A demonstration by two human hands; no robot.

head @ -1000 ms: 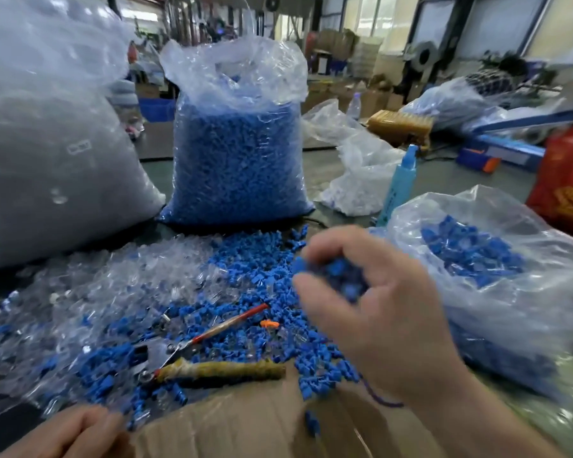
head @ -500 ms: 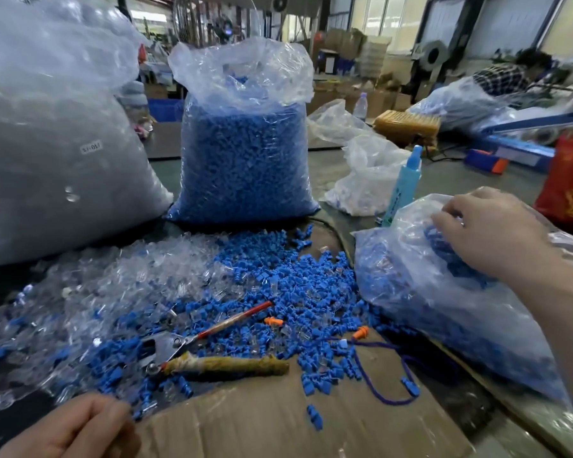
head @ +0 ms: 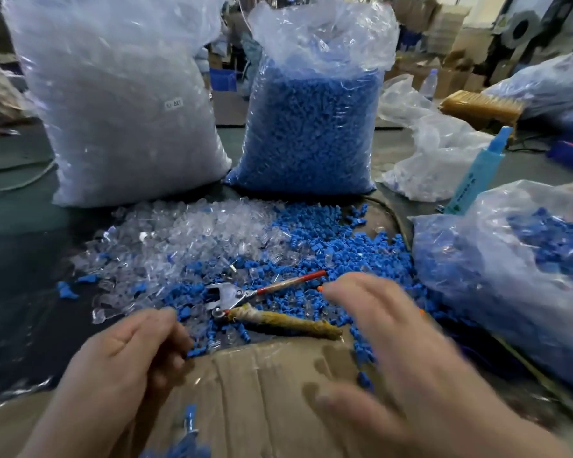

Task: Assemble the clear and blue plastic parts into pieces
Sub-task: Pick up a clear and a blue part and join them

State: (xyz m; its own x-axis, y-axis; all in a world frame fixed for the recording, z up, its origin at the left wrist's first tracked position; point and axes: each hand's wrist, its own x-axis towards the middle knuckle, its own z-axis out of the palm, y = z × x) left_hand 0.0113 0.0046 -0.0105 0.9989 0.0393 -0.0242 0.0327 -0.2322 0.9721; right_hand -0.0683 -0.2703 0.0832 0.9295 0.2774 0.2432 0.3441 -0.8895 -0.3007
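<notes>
A: Hands, what's the state?

B: Left hand (head: 123,365) is low, at the far edge of the cardboard (head: 262,391), fingers curled in. There's one blue bit (head: 192,353) right at the fingertips. Pinched or just touched, can't tell.

A: And the other?

B: Right hand (head: 394,345) is blurred, fingers spread & loose, nothing in it that I can see. It's over the cardboard and the near edge of the loose blue parts (head: 338,246). The hands are apart, w/ the cutters (head: 235,295) lying btwn them on the parts: one handle red, the other wrapped in yellowish stuff.

A: Where's the stock?

B: Loose on the worktop (head: 20,226). Clear parts (head: 196,233) are heaped left of centre, blue ones to the right, mixed where the two meet. Behind them stand 2 upright bags, the clear-parts bag (head: 119,104) on the left and the blue-parts bag (head: 311,127) just beside it. On the right a third bag (head: 510,266) w/ blue pieces inside slumps against the blue heap. A teal bottle (head: 480,170) stands behind that one.
</notes>
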